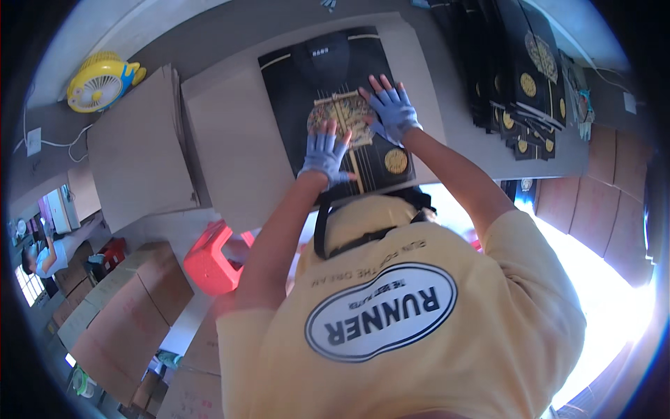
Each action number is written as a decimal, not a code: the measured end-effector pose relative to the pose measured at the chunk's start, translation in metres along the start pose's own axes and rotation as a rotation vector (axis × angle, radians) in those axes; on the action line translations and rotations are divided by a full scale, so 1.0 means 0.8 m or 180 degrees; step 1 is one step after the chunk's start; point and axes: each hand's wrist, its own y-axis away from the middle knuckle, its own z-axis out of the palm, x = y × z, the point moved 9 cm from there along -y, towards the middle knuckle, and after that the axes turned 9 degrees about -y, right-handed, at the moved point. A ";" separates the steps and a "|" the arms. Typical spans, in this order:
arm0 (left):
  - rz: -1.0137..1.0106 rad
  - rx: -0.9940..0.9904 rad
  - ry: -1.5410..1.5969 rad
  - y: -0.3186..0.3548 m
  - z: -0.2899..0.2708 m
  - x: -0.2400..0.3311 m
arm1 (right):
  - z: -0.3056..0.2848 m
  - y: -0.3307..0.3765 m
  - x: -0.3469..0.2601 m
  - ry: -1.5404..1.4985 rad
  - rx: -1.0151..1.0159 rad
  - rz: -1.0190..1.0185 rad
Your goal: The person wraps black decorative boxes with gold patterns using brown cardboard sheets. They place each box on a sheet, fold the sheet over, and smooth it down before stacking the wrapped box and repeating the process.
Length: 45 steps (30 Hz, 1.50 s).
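A flat black printed sheet [286,91] with gold lines and a gold ornament [340,115] at its middle lies before me. It looks like flat packaging, but I cannot tell whether it is a bag or a box blank. My left hand [324,155], in a blue-grey fingerless glove, rests on its lower part with fingers stretched out. Higher up, at the right edge of the ornament, my right hand [394,112] lies in a matching glove, fingers spread. Neither hand grips anything. Below the right hand is a round gold emblem [396,161] on the sheet.
Grey-brown cardboard [230,126] lies under the black sheet. More cardboard sheets [136,146] are stacked left, near a yellow fan [98,91]. Several black-and-gold pieces [516,77] pile up at right. A red stool [215,258] and cartons [125,328] stand lower left; another person [52,257] is beyond.
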 end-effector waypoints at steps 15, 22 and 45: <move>0.0004 0.0408 0.0196 -0.002 -0.018 -0.004 | -0.032 -0.190 0.058 0.0481 0.0690 -0.0655; 0.0014 0.0125 -0.0253 -0.008 0.001 -0.003 | 0.034 0.094 -0.035 0.0643 -0.0315 -0.0318; -0.0016 0.1668 -0.0091 -0.034 -0.091 0.095 | -0.079 0.216 0.122 -0.2943 0.1645 0.0906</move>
